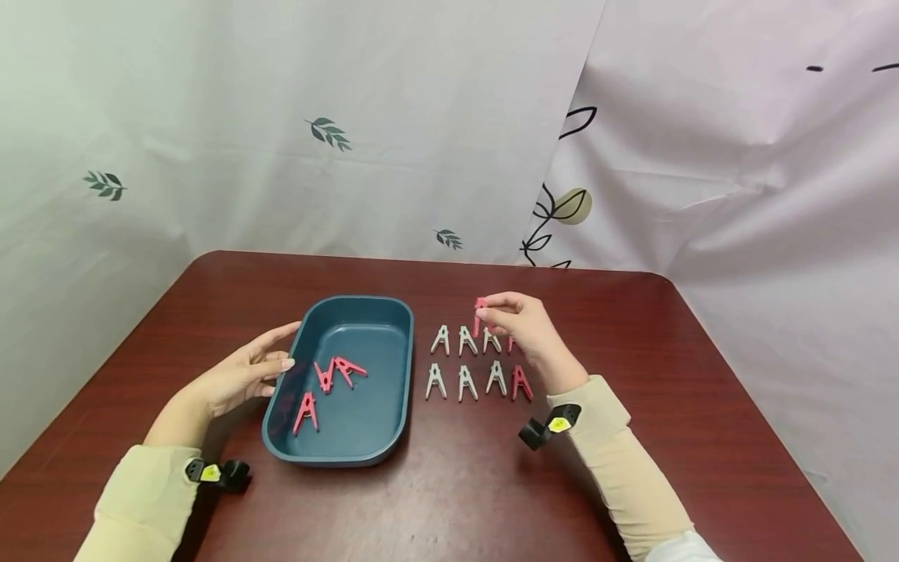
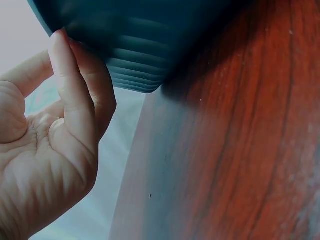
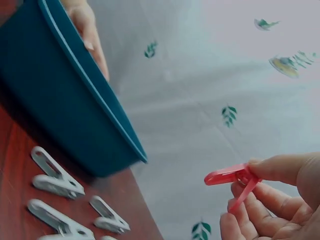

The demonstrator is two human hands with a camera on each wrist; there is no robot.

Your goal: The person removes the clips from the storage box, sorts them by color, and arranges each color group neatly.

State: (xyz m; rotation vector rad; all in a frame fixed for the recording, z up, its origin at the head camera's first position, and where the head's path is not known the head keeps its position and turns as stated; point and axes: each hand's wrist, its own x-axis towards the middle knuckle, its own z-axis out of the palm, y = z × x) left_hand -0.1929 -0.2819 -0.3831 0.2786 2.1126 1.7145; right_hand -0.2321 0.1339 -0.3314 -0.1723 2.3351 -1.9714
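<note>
My right hand (image 1: 527,328) pinches a pink plastic clothespin (image 3: 234,181) above the pegs on the dark red wooden table (image 1: 702,406); my left hand (image 1: 239,375), fingers straight, touches the teal plastic tray (image 1: 393,312).

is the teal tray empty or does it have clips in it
Not empty: the teal tray holds three pink clips on its floor.

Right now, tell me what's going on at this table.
A person is handling clothespins. The right hand pinches a pink clothespin lifted above two rows of pins on the dark red table; those rows are mostly white, with a pink one at the near right end. The left hand rests against the teal tray, touching its left edge. Three pink pins lie inside it.
</note>
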